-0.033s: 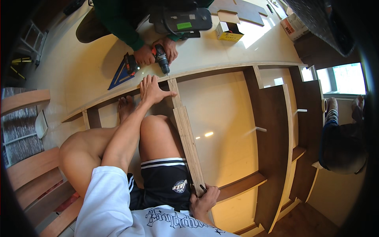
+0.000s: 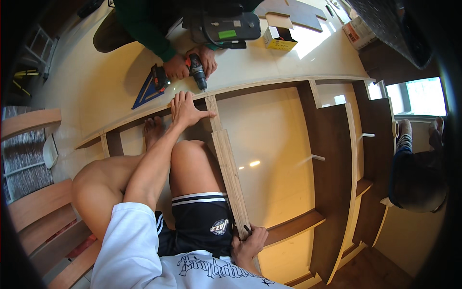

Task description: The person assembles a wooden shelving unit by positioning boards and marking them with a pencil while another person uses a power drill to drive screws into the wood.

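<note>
My left hand grasps the long brown board with a pale plywood edge, fingers over its outer side, thumb against the layered plywood crosspiece running beside the right thigh. I judge this steadies the corner near a co-worker's orange-and-black cordless drill. My right hand has its grip closed around the crosspiece's near end, a slim black pen-like stick among its fingers. Remotely, I make out lettering on the white shirt, a badge on the black shorts and print on the yellow box.
</note>
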Demonstrator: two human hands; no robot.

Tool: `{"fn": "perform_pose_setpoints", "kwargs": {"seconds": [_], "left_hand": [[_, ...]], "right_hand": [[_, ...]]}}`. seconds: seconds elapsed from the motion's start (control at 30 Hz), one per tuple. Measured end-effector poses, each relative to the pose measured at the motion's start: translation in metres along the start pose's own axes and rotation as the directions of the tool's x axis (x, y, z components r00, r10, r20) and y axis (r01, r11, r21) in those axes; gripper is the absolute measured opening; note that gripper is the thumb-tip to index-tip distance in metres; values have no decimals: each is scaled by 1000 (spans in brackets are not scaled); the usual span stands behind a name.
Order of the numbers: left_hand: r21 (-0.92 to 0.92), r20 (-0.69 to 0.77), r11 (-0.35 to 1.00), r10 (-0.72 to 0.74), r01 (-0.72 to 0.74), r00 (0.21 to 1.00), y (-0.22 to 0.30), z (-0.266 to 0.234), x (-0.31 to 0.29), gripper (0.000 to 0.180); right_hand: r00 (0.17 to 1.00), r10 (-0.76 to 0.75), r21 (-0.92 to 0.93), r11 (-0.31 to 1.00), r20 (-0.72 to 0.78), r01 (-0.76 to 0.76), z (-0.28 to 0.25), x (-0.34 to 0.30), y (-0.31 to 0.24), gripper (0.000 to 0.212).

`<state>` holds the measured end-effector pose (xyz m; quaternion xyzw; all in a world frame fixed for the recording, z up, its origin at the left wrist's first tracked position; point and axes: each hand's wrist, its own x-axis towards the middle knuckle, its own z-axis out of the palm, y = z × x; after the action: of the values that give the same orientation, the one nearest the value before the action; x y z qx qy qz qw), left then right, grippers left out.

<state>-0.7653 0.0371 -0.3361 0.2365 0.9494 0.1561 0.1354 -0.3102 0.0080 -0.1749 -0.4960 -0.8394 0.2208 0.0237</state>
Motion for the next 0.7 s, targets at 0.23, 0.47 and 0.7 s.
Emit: {"fn": "perform_pose_setpoints", "kwargs": {"seconds": [0.23,0.47,0.7], "left_hand": [[10,16,1000,-23,22,1000,1,0,0,119],[12,29,999,-39,38,999,2,-3,1,121],[10,64,998,-55,54,996,5,-4,2,121]], "right_hand": [[1000,8,-5,1000,14,-8,-2,0,-3,54],[1000,15,20,1000,27,-15,-4,3,-7,46],[1000,13,30,999,19,-14,-4,4,-5,48]]}}
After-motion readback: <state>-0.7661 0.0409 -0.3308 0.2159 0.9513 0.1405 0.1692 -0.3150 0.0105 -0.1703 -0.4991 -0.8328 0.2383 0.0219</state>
